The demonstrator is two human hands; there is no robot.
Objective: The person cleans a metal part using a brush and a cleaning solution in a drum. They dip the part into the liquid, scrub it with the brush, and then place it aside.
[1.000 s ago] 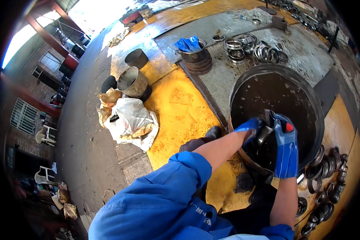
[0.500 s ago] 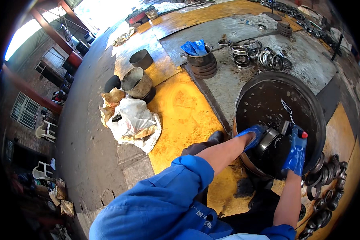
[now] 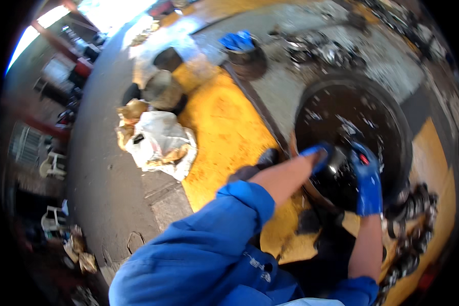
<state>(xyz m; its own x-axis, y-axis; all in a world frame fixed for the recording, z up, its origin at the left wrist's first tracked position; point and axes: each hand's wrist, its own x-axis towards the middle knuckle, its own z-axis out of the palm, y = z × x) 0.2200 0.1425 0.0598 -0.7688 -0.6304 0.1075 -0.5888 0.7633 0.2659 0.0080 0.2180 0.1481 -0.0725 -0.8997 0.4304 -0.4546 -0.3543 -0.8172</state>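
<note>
A wide dark round tub (image 3: 404, 135) of murky dark liquid stands ahead of me on the right. Over its near part, my left hand (image 3: 319, 155), in a blue glove, is closed round a shiny metal ring (image 3: 335, 164), blurred by motion. Close beside the ring is my right hand (image 3: 367, 171), also blue-gloved. Its fingers are wrapped round a tool whose red end (image 3: 363, 158) shows at the glove; the rest is hidden or smeared, so its kind is unclear. Bubbles and splashes show on the liquid beyond both hands.
Several metal rings (image 3: 324, 48) lie on the grey sheet behind the tub, and more rings (image 3: 410, 234) line its right side. A dark pot with a blue bag (image 3: 238, 41) stands beyond. To the left are a white sack (image 3: 160, 143) and a round can (image 3: 163, 91).
My right hand has moved left and slightly up, closer to the metal ring. My left hand and the ring have shifted slightly. The whole view has also moved and blurred.
</note>
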